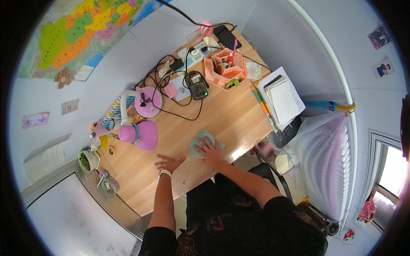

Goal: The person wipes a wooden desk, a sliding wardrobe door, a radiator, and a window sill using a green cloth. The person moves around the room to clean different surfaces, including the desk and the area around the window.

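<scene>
Fingers of the right hand (209, 153) spread flat over a green cloth (195, 145), likely pressing it evenly to the desk (232, 115). Left of them, the open, empty left hand (169, 163) perhaps gives balance; beyond, a pink organiser (215, 78) keeps pens (230, 58) upright.

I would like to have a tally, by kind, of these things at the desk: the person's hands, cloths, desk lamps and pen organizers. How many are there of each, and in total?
Hands: 2 (left hand, right hand)
Cloths: 1 (pale green cloth, under the right hand)
Desk lamps: 1 (pink lamp)
Pen organizers: 1 (pink organizer)
Total: 5
</scene>
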### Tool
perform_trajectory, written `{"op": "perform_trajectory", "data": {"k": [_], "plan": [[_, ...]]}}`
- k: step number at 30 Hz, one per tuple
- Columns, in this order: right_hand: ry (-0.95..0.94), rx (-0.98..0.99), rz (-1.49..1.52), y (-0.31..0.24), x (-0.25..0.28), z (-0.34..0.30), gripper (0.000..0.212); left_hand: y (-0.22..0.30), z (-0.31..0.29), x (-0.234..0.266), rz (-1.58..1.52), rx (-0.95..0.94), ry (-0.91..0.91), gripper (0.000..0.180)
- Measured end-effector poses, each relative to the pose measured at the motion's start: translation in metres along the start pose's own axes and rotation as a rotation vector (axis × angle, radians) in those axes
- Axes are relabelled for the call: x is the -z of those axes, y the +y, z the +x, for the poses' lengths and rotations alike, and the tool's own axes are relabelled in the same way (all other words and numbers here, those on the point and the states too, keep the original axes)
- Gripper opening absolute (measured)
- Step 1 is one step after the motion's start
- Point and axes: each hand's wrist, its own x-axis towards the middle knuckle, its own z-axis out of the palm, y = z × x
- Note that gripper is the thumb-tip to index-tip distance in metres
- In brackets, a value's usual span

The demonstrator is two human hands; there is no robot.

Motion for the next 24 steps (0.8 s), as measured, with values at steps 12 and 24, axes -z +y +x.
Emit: {"op": "perform_trajectory", "data": {"k": [12,24], "plan": [[0.034,-0.102,-0.020,0.014,0.048,0.035,0.057,-0.010,0.035,-0.017,-0.115,0.006,-0.083,0.156],[-0.020,0.179,-0.105,0.017,0.022,0.014,0.071,-0.018,0.045,-0.033,-0.217,-0.085,-0.013,0.158]]}}
